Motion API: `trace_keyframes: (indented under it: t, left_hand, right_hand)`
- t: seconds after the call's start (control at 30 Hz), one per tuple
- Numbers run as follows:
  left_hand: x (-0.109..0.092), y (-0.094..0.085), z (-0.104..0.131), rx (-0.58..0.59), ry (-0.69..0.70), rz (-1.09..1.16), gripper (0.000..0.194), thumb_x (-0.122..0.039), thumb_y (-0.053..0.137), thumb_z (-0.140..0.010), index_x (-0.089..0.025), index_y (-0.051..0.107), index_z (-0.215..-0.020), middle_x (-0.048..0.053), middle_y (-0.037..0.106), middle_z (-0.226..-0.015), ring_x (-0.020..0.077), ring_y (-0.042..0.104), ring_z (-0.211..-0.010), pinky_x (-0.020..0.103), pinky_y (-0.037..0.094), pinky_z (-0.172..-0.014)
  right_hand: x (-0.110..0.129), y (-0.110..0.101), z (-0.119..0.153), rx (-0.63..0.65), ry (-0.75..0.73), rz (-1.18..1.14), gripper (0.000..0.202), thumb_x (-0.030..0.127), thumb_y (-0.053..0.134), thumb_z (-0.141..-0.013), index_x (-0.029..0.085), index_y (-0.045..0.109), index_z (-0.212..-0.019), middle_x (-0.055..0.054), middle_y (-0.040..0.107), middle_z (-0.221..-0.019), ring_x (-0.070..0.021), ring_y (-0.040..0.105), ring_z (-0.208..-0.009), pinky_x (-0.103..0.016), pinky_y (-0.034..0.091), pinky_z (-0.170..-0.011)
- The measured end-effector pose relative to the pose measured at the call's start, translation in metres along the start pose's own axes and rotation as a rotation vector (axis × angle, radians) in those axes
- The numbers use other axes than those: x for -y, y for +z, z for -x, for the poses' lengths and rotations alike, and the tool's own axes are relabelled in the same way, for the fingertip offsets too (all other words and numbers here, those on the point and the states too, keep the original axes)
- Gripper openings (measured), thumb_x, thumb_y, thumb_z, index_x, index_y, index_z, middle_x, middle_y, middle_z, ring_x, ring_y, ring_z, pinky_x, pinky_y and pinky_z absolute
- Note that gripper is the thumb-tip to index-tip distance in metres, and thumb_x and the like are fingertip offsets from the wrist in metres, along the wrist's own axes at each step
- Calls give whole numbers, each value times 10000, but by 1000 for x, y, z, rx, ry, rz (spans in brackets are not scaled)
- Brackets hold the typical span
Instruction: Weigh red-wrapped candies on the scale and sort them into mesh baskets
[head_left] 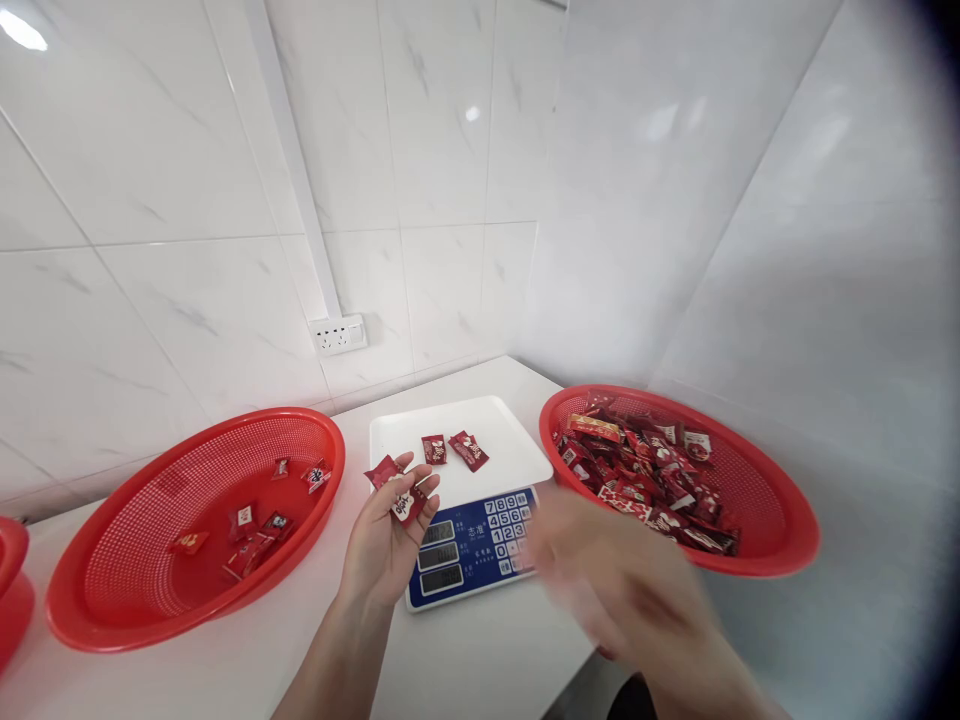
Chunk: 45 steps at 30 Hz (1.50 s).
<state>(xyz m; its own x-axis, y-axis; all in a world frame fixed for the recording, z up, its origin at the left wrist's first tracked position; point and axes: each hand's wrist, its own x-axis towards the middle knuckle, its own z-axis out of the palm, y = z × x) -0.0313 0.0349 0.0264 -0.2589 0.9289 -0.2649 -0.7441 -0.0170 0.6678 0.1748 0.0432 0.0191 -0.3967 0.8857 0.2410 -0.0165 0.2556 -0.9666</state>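
Observation:
My left hand [386, 535] is turned palm up, its fingers curled around red candy packets [406, 503] with pale lettering. It hovers just in front of a digital scale [454, 415] with a white pan and a blue keypad panel. Two red candy packets [469, 450] lie apart from each other on the pan. My right hand [607, 570] is smeared by motion at the right of the keypad, near the full basket, so its fingers and anything in them cannot be made out.
A red plastic basket [795, 545] heaped with wrapped candies stands to the right. At the left, another red basket [97, 560] holds several scattered candies, and part of a third red container [9, 550] shows at the edge. Tiled walls with a power socket [338, 335] rise behind the white table.

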Motion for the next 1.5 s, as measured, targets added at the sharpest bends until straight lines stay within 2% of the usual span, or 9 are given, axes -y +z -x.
trace_keyframes:
  t: [0.13,0.23,0.57,0.73,0.87,0.97,1.1,1.3,1.5]
  left_hand:
    - [-2,0,3,16,18,7,203,-26,498,-803,-141,596,-938,72,651,-815,157,657,-716,225,552,-570]
    - [-3,0,4,15,22,10,202,-28,493,-808,-137,596,-942,72,648,-821,158,657,-723,229,553,-576]
    - [-6,-2,2,53,18,17,196,-35,498,-803,-139,592,-940,55,632,-785,139,640,-664,216,538,-538]
    - [0,-2,0,51,15,-43,233,-33,529,-752,-154,582,-943,62,648,-836,168,656,-775,247,550,-631]
    - [11,-5,1,243,16,-352,199,-97,551,-727,-168,580,-911,45,634,-878,175,639,-775,245,526,-597]
    - [21,-7,2,514,-31,-786,169,-172,519,-755,-158,609,-897,42,622,-849,161,611,-698,246,502,-544]
    - [29,-8,3,785,-138,-1109,219,-200,459,-774,-171,655,-867,27,615,-836,175,605,-753,270,504,-599]
    - [19,-8,0,574,-28,-1121,252,-410,540,-782,-163,590,-777,-22,536,-678,126,540,-617,227,477,-539]
    - [20,-9,-2,567,72,-1050,319,-462,546,-777,-167,525,-658,-52,487,-561,93,463,-515,188,409,-474]
  right_hand:
    - [-21,14,-64,117,-70,697,430,431,417,-880,246,492,-1262,-59,501,-1314,-282,295,-1293,-480,247,-1029]
    - [-47,19,-90,238,70,1038,542,474,315,-905,228,313,-1387,-47,344,-1434,-301,93,-1362,-532,139,-1050]
    - [-46,21,-77,383,-41,1033,452,494,286,-911,302,447,-1287,-4,505,-1317,-272,138,-1355,-571,39,-1051]
    - [-59,11,-90,222,58,1140,446,434,344,-908,245,462,-1294,-44,419,-1390,-312,110,-1357,-603,-6,-1036]
    - [-46,10,-79,85,-33,870,419,407,387,-899,207,509,-1247,-79,453,-1357,-285,263,-1313,-515,206,-1048]
    - [-16,15,-53,201,-118,523,362,393,451,-879,231,545,-1189,-71,551,-1222,-211,506,-1115,-360,424,-918]
    - [10,19,-29,380,-121,529,120,262,558,-824,219,662,-866,-20,599,-883,-144,583,-802,-258,464,-720]
    - [-9,13,-33,109,13,432,175,283,519,-828,180,548,-689,25,537,-632,-106,492,-588,-215,376,-531]
    - [-21,16,-36,94,159,113,254,401,488,-832,187,469,-696,75,426,-527,-60,387,-418,-179,289,-400]
